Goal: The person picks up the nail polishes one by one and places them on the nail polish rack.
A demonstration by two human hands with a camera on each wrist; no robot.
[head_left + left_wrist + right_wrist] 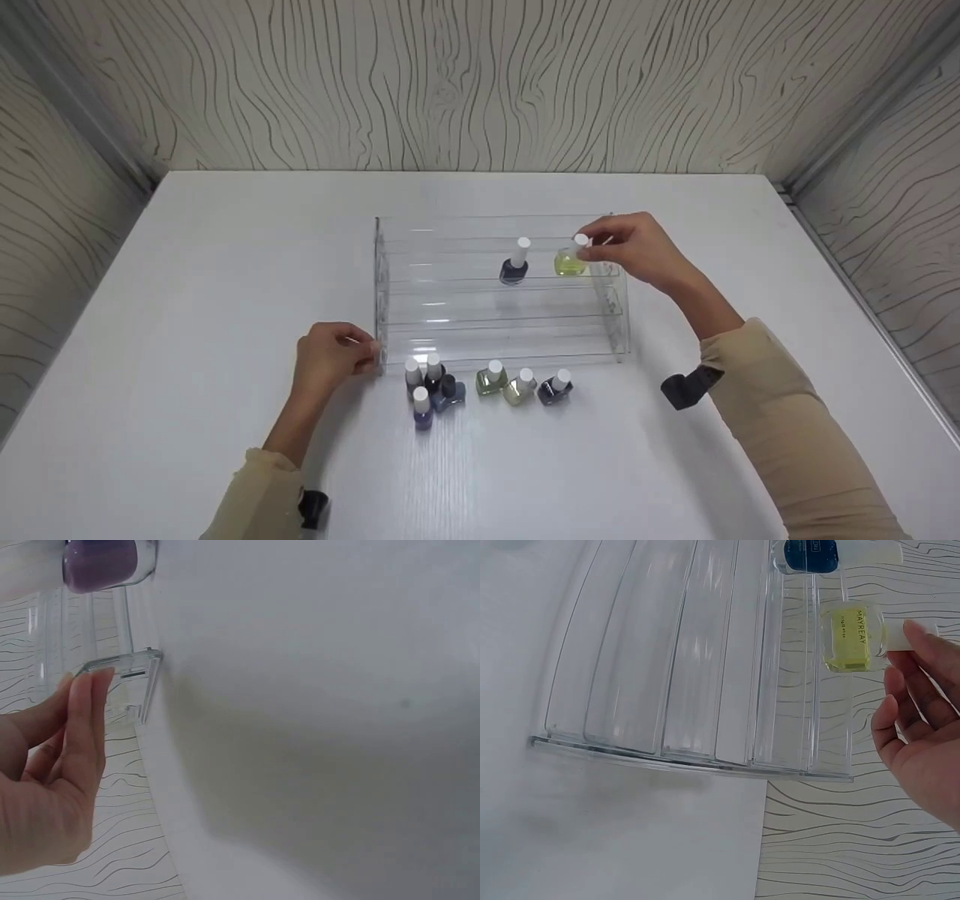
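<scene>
With the rack's middle as the clock's centre in the head view, the white tabletop (187, 360) spreads out on every side, and a wood-grain patterned wall (450, 82) rises behind it at 12 o'clock. On the tabletop stands the clear stepped rack (491, 307). A beige left sleeve (259, 499) comes in from 8 o'clock and a beige right sleeve (799, 431) from 4.

The left hand (328, 356) is at 8 o'clock, its thumb and fingertips closed together on the rack's near corner. The right hand (634, 244) is at 2 o'clock; its thumb and forefinger pinch the white cap of the yellow bottle (570, 263), the other fingers loosely bent. That bottle is at the upper tier, toward 2 o'clock, near the rack's end; whether its base touches the tier I cannot tell.

A dark blue bottle (514, 271) leans in the upper tier toward 1 o'clock. In front of the rack, a group of four lies at 7 o'clock, including a purple bottle (423, 415) and a black-capped bottle (452, 396). A green bottle (491, 382) and a pale bottle (519, 391) sit close together around 6, with a dark bottle (554, 391) at 5.
</scene>
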